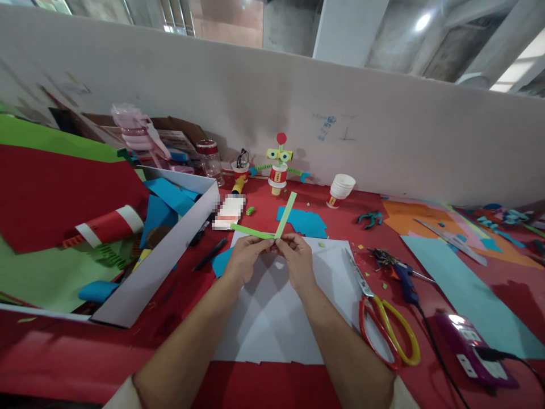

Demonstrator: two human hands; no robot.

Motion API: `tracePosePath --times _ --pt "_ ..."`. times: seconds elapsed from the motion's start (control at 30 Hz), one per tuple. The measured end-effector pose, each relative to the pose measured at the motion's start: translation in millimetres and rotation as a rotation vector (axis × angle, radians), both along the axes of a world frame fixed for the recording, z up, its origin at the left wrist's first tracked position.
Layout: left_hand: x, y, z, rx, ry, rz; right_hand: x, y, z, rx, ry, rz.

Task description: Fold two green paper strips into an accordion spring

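Observation:
Two green paper strips (286, 215) meet at a corner between my hands, one pointing up and away, the other out to the left. My left hand (250, 257) pinches the joined end from the left. From the other side, my right hand (297, 258) pinches the same corner, thumbs nearly touching. Both hands are just above a white paper sheet (272, 335). Beyond them lie blue paper pieces (304, 221) and a small folded green paper spring (250, 211). A paper-cup robot figure (279, 175) with green folded arms stands farther back.
Scissors (378, 318) with red and yellow handles lie right of the sheet, beside a glue gun (406, 281) with a cable. A white box (170, 255) of coloured paper stands left. Stacked paper cups (340, 189), pliers (369, 218) and a glass jar (209, 162) sit toward the wall.

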State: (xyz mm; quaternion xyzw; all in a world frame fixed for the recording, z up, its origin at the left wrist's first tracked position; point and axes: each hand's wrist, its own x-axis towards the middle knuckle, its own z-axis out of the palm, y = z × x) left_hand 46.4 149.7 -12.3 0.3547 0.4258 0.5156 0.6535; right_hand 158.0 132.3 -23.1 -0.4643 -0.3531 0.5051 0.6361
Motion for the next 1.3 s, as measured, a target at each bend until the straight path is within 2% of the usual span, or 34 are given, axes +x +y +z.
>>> tracePosePath --times 0.13,0.27,0.37,0.43,0.5,0.67,0.9,1.13,1.3 --pt "4 0 -4.9 -0.003 -0.037 0.029 -2 -2 -2.8 0.027 -0.054 -0.028" --pt "4 -2 -3.6 0.041 0.034 0.047 -3 -1 -2.6 0.018 0.03 -0.012" --pt "-2 -1 -0.1 0.059 0.061 -0.034 -3 1 0.7 -0.032 0.145 -0.01" --pt "-6 1 0.1 0.038 0.017 -0.108 -3 2 3.1 -0.058 0.205 -0.006" --pt "-9 4 -1.8 -0.014 -0.055 -0.113 -2 2 4.5 -0.07 0.229 0.003" --pt "-8 7 -7.5 -0.104 -0.136 -0.047 -2 1 4.5 -0.083 0.184 0.026" --pt "-10 5 -5.6 -0.038 -0.034 -0.137 -2 -1 5.8 -0.047 0.126 0.036" --pt "-13 6 -3.1 0.055 0.076 -0.178 -1 -1 -0.5 -0.032 0.025 0.045" --pt "-10 8 -4.1 -0.012 0.016 -0.07 0 -1 0.3 -0.002 -0.071 0.084"
